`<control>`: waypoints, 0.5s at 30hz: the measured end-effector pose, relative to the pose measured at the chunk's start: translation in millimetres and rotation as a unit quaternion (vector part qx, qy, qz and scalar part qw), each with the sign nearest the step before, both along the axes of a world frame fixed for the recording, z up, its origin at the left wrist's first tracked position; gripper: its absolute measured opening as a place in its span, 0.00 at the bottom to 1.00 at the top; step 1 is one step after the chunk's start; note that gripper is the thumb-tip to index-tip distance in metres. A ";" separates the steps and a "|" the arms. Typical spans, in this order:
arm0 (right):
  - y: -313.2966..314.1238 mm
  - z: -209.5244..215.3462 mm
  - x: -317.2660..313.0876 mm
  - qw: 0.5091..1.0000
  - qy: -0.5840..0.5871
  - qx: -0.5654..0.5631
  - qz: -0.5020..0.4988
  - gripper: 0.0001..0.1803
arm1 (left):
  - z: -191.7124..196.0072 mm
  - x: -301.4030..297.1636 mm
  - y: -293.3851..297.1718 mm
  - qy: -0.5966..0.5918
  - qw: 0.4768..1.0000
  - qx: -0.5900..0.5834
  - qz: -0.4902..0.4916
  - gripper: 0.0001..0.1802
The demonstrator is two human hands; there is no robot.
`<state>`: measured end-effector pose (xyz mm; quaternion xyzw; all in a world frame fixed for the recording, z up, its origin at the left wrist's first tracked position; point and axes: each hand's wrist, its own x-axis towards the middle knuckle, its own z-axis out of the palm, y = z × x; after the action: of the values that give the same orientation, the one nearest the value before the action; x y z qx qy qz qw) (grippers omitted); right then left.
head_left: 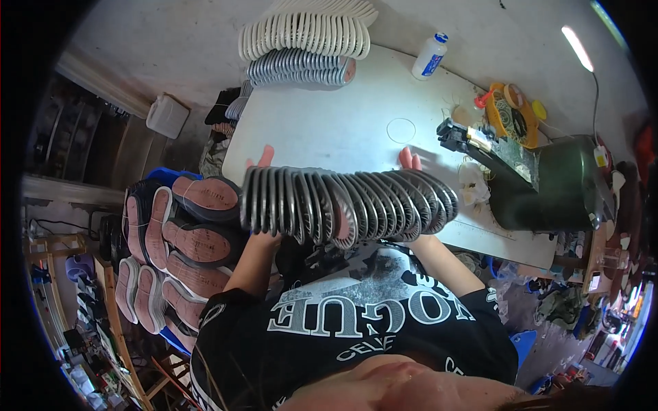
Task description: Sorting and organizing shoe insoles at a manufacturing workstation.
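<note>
A long row of dark shoe soles (pixel 308 202), packed side by side, is held up in front of my chest, over the near edge of the table. My left hand (pixel 262 157) grips the row's left end; its fingertips show beyond the far side and the rest is hidden behind the soles. At the other end my right hand (pixel 410 159) holds the row in the same way, with a few fingertips showing. One sole near the middle turns its pinkish face outward. On the white table (pixel 312 123) beyond, a thin ring-shaped band (pixel 401 130) lies near my right fingertips.
Rows of white soles (pixel 305 35) and grey soles (pixel 298 68) stand at the table's far left. A white bottle (pixel 430 58), a yellow basket (pixel 514 116) and a dark green sewing machine (pixel 548 181) are to the right. Pink-faced soles (pixel 199 240) fill a blue container at my left.
</note>
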<state>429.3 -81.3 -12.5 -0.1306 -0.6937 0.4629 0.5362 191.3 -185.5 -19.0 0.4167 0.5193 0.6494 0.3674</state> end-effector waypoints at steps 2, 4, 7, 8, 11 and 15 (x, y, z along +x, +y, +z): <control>11.6 -11.7 20.5 0.935 -0.296 0.182 -0.077 0.38 | -11.9 -4.1 -0.3 0.333 0.938 0.092 0.023 0.45; -2.6 -5.1 18.1 0.926 -0.316 0.164 -0.129 0.28 | -13.6 -3.9 -5.6 0.358 0.931 0.074 0.013 0.44; -5.9 21.4 10.7 0.966 -0.230 0.098 -0.059 0.29 | -19.6 1.6 -9.6 0.143 0.985 0.097 -0.011 0.79; -5.6 25.7 8.7 0.975 -0.197 0.093 -0.048 0.29 | -20.8 5.6 -12.5 0.090 0.991 0.100 0.001 0.72; -1.7 5.6 9.7 0.913 -0.259 0.264 -0.176 0.29 | -15.4 26.6 -13.0 -0.239 0.968 0.073 0.003 0.44; -14.5 -14.0 14.6 0.958 -0.262 0.100 -0.052 0.21 | -79.9 11.1 -4.8 -0.383 0.922 -0.006 -0.057 0.28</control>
<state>444.0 -95.8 -26.5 -0.2289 -0.8449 0.3121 0.3692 202.3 -190.2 -98.9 0.1626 0.3184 0.7344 0.5769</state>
